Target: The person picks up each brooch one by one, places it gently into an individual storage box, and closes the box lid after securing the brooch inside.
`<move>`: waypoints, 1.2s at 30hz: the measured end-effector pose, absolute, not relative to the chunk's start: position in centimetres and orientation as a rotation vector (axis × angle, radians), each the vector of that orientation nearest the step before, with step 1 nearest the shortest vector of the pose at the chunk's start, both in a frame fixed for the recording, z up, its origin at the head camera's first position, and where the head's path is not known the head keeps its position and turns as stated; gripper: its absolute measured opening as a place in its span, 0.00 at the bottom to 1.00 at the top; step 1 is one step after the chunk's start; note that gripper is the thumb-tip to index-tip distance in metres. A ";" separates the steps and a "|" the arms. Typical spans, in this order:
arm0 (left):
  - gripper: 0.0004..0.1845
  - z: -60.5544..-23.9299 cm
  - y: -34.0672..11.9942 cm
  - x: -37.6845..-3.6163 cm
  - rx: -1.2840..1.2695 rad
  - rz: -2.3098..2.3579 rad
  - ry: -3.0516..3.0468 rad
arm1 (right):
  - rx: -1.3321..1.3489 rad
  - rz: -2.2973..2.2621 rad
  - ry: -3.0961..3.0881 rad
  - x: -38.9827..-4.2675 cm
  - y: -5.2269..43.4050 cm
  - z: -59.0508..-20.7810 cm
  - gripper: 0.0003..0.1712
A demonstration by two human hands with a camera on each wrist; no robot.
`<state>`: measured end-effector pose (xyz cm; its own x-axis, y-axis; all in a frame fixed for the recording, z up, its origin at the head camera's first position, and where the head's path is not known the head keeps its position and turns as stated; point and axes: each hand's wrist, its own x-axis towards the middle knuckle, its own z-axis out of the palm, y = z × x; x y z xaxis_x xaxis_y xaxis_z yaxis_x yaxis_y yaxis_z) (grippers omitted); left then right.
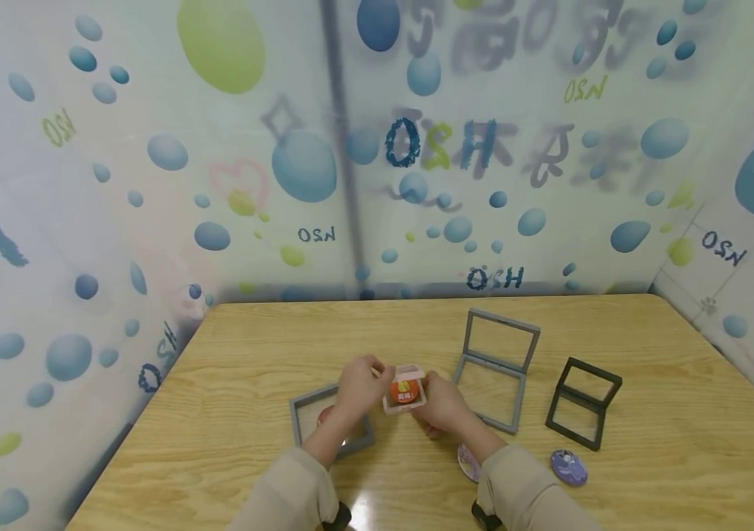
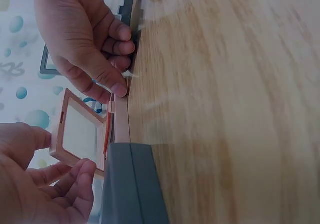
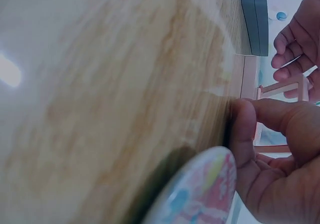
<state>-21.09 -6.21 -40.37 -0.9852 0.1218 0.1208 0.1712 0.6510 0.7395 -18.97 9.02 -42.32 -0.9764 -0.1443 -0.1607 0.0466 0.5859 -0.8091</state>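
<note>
A small pink hinged display frame (image 1: 391,406) lies on the table between the two hands, its lid raised and a red round badge (image 1: 404,391) with yellow lettering in its base. My left hand (image 1: 358,387) pinches the raised lid (image 2: 59,129) between thumb and fingers. From the other side, my right hand (image 1: 445,404) holds the base, thumb and forefinger at its edge. Under the left forearm is a grey frame (image 1: 296,424) with a reddish badge (image 1: 325,414), partly hidden by the arm. Close to the right wrist lies a pinkish, colourful badge (image 3: 202,191).
Beyond the right hand, a larger grey frame (image 1: 521,391) stands hinged open. Farther right is an open black frame (image 1: 550,413), with a purple round badge (image 1: 569,467) in front of it. The wooden table (image 1: 251,339) ends at a patterned curtain (image 1: 271,258).
</note>
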 end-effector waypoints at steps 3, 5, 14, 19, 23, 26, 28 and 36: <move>0.12 -40.4 -6.2 -20.6 -0.316 -1.270 -2.822 | -0.083 -1.344 2.606 -18.9 9.0 -42.3 0.23; 0.13 -40.5 -6.2 -20.3 -0.355 -1.246 -2.831 | -0.089 -1.356 2.602 -18.9 9.0 -42.3 0.22; 0.13 -41.2 -5.5 -19.9 -0.408 -0.890 -2.912 | -0.121 -1.363 2.604 -18.8 9.1 -42.5 0.26; 0.16 -41.5 -5.1 -19.9 -0.402 -0.691 -2.920 | -0.119 -1.356 2.611 -18.8 9.1 -42.5 0.28; 0.21 -41.6 -5.0 -19.8 -0.402 -0.639 -2.930 | -0.134 -1.349 2.620 -18.8 9.1 -42.5 0.27; 0.22 -41.5 -4.9 -19.8 -0.392 -0.602 -2.932 | -0.138 -1.352 2.620 -18.7 9.1 -42.5 0.24; 0.23 -41.5 -4.9 -19.8 -0.379 -0.574 -2.940 | -0.134 -1.356 2.619 -18.8 9.1 -42.6 0.23; 0.26 -42.0 -4.5 -19.9 -0.340 -0.489 -2.942 | -0.113 -1.352 2.618 -18.8 9.1 -42.7 0.22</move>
